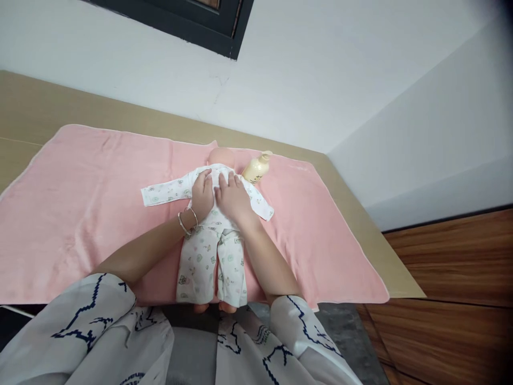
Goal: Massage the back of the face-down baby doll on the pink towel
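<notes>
A baby doll [222, 156] in a white printed top and trousers [198, 267] lies stretched out on a pink blanket [132, 166], head away from me and feet at the near edge. Its face does not show. My left hand [202, 195], with bangles at the wrist, rests along the left side of the doll's upper body. On the right side of the upper body my right hand [233, 199] lies flat, fingers extended. Both hands touch the cloth and hold nothing. Beside the doll's head, on the right, is a pale yellow pump bottle [256, 168], tilted.
The blanket covers much of a tan table [352, 198] that stands against a white wall [280, 80]. A dark window frame [192, 21] is above. Wooden panels [452, 256] stand to the right, below the table's level.
</notes>
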Tool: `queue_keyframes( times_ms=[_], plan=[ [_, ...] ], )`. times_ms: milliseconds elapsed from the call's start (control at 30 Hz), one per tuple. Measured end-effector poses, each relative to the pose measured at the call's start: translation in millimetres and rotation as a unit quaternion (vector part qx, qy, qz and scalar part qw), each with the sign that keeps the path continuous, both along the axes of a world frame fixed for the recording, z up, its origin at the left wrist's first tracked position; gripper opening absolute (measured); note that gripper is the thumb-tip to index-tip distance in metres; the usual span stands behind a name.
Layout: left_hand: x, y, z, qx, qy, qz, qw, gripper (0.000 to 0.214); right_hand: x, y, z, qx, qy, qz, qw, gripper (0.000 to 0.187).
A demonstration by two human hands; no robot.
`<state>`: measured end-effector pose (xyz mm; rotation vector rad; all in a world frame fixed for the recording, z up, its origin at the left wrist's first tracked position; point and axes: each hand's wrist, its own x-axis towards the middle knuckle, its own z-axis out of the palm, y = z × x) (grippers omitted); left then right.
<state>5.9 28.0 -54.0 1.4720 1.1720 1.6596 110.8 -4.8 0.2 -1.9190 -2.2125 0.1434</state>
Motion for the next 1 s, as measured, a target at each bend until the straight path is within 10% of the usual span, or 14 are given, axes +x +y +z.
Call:
queue_keyframes(
  times_ms=[167, 400, 600, 800, 1000],
  plan=[
    [0.3, 2.4, -4.8, 0.012, 0.023, 0.013, 1.0, 0.035, 3.7, 6.5, 0.4, 0.001, 0.006, 0.096, 0.995, 0.052],
    [-0.1, 3.1, -5.9, 0.005, 0.035, 0.009, 0.999, 0.031, 2.4, 8.6, -3.7, 0.019, 0.012, -0.056, 0.998, 0.062],
    [-1.0, 5.0, -6.4, 0.012, 0.038, 0.021, 0.999, 0.029, 1.8, 8.1, 1.5, 0.006, 0.021, 0.079, 0.997, 0.052],
    [0.4, 6.8, -5.6, 0.02, 0.06, 0.027, 0.998, 0.032, 6.1, 18.8, -11.8, 0.025, 0.071, -0.122, 0.99, 0.066],
    [-1.3, 11.5, -9.5, 0.02, 0.165, -0.006, 0.986, 0.042, 19.3, 16.1, -20.5, 0.083, 0.065, 0.058, 0.993, 0.053]
  ],
)
